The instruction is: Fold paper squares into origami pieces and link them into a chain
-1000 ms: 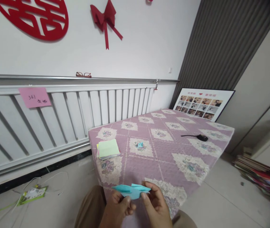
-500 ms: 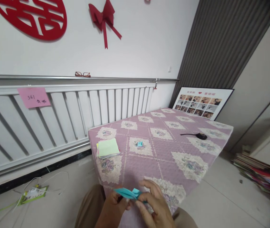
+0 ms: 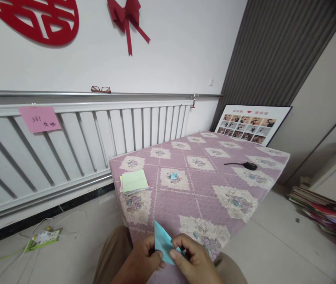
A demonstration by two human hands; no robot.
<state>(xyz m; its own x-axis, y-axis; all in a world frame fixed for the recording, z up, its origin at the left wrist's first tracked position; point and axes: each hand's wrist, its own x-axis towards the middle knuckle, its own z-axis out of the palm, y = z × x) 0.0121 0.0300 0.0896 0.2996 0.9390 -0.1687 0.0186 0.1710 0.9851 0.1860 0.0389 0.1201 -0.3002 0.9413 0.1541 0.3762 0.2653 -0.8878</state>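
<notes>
A folded piece of blue paper (image 3: 163,241) is held up over the near edge of the table, its pointed corner facing up and its broad face toward me. My left hand (image 3: 144,256) pinches its left side between thumb and fingers. On the right side, my right hand (image 3: 190,254) grips the paper with thumb and forefinger, hiding part of that edge. Farther up the cloth lies a small folded blue paper piece (image 3: 173,176). A stack of coloured paper squares (image 3: 134,182), pale green on top, rests at the table's left edge.
The table wears a purple flowered tablecloth (image 3: 182,201). A black object with a thin tail (image 3: 249,166) lies on its right. Behind stand a white radiator (image 3: 138,126) and a photo board (image 3: 244,126). A power strip (image 3: 44,239) with cables is on the floor at left.
The blue paper has turned from nearly edge-on and flat to upright, showing its broad face. Both hands have shifted their hold on it. The view has tilted slightly down.
</notes>
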